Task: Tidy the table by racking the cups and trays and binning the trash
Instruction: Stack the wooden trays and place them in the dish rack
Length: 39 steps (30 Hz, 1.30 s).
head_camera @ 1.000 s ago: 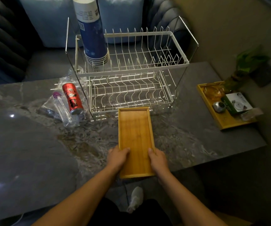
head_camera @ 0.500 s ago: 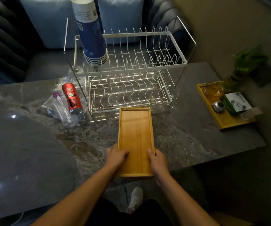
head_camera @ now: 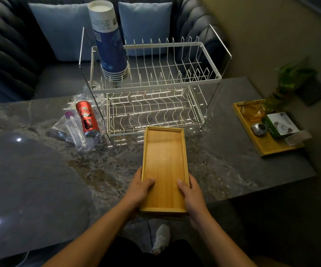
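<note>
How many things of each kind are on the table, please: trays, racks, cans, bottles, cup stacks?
Wooden trays: 2, one held by both hands, one at the right edge
Wire rack: 1
Red can: 1
Clear bottle: 1
Stack of paper cups: 1, in the rack
Total: 6

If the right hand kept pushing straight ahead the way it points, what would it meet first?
Probably the dish rack's lower tier: the right hand points along the wooden tray toward it. Depth is uncertain.
</note>
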Tool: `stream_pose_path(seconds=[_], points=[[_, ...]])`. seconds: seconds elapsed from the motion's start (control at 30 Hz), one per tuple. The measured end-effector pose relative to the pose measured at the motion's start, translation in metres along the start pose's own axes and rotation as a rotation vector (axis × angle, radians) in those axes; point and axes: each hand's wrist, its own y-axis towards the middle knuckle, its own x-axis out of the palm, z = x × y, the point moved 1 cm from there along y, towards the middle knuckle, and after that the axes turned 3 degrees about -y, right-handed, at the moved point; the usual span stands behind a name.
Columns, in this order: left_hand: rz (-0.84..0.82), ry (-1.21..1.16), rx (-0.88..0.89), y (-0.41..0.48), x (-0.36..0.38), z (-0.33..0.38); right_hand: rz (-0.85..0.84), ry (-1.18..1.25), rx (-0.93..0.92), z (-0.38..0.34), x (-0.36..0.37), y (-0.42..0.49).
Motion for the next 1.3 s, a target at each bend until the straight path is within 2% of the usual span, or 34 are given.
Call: stream_pose_path(seconds=[0.13, 0.37, 0.53, 0.9, 1.13, 1.3], points=[[-0.014, -0.027, 0.085, -0.014, 0.0, 0.005, -0.031, 0.043, -0.081, -0.007, -0.006, -0.014], [0.075, 0.019, 0.213, -0.015, -0.002, 0.027, -0.077, 0.004, -0.197, -0.03, -0.008, -0.003], [0.097, 0.059, 0.199, -0.003, -0.019, 0.046, -0.113, -0.025, -0.197, -0.048, 0.009, 0.016], [0.134, -0.004, 0.212, 0.063, -0.062, 0.094, -0.053, -0.036, -0.222, -0.11, 0.063, 0.083], [0.199, -0.058, 0.163, 0.1, -0.066, 0.132, -0.081, -0.07, -0.215, -0.147, 0.079, 0.136], [0.325, -0.101, 0.137, 0.124, -0.06, 0.148, -0.136, -0.06, -0.216, -0.168, 0.087, 0.168]])
